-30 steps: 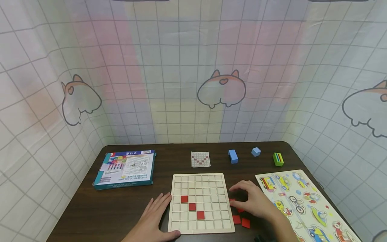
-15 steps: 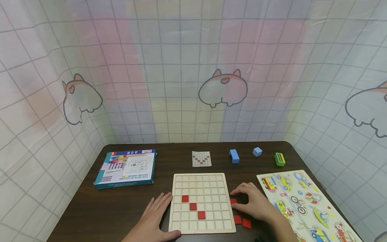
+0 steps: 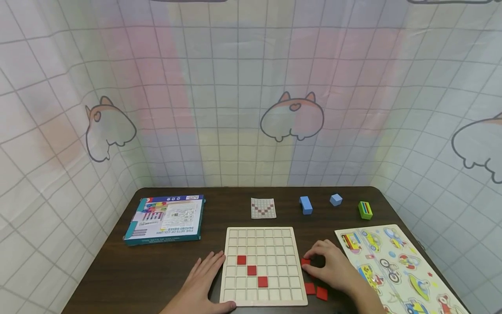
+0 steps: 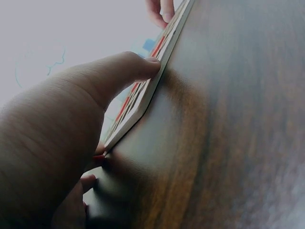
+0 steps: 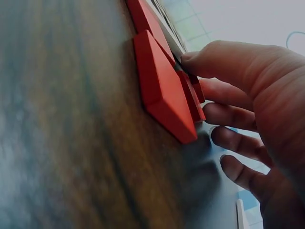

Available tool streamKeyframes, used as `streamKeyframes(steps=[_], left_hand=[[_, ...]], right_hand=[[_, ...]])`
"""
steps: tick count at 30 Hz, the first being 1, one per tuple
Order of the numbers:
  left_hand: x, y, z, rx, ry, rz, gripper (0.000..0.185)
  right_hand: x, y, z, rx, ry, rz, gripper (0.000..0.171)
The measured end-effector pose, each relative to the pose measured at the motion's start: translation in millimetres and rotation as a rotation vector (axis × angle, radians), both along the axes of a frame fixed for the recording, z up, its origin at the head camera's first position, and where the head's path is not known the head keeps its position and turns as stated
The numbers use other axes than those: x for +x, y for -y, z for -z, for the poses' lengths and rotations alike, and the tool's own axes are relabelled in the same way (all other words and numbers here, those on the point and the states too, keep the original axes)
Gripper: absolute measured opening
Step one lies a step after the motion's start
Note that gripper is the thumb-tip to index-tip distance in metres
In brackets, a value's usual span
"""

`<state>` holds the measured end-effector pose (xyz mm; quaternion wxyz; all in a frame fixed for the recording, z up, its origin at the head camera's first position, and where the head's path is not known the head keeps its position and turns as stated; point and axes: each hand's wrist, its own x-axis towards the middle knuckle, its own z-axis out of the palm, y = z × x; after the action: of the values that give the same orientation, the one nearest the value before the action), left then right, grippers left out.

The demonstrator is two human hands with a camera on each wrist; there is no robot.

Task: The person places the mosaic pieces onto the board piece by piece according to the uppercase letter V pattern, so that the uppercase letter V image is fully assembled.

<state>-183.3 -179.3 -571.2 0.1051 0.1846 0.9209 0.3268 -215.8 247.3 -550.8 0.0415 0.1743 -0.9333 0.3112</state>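
Note:
A cream wooden grid board (image 3: 270, 245) lies in front of me, with red square tiles (image 3: 252, 270) set in a diagonal of three cells. My left hand (image 3: 198, 285) rests at its left side, fingers straight against the edge. In the left wrist view the thumb (image 4: 138, 69) presses on the board's near edge. Right of the board, my right hand (image 3: 331, 267) pinches a loose red tile (image 3: 305, 261) between thumb and index finger. More loose red tiles (image 5: 164, 93) lie beside it, partly overlapping in the right wrist view, near the thumb (image 5: 202, 61).
Behind the board lies a small printed pattern card (image 3: 263, 208). A flat box (image 3: 166, 220) is at the back left. Blue blocks (image 3: 306, 205) and a green striped block (image 3: 365, 210) stand at the back right. A picture puzzle board (image 3: 392, 266) lies beyond my right hand.
My right thumb and index finger have closed in around the loose red tile beside the board. The left hand stays put. The whole view has shifted slightly.

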Motion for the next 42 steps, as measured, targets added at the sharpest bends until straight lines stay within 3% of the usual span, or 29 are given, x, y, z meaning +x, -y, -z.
streamKeyframes(steps=[10,23,42], left_hand=[[1.0,-0.6,-1.2,-0.007,-0.019,0.0,0.125],[1.1,0.8,2.1,0.0,-0.032,-0.003,0.125],[0.9,0.7,3.1,-0.008,-0.047,0.001,0.126]], right_hand=[[-0.7,2.2,0.4,-0.002,-0.035,0.037,0.017],[-3.2,24.1,-10.0,-0.036,-0.021,-0.067,0.016],[-8.7,63.4,-15.5,-0.069,0.001,-0.12,0.015]])
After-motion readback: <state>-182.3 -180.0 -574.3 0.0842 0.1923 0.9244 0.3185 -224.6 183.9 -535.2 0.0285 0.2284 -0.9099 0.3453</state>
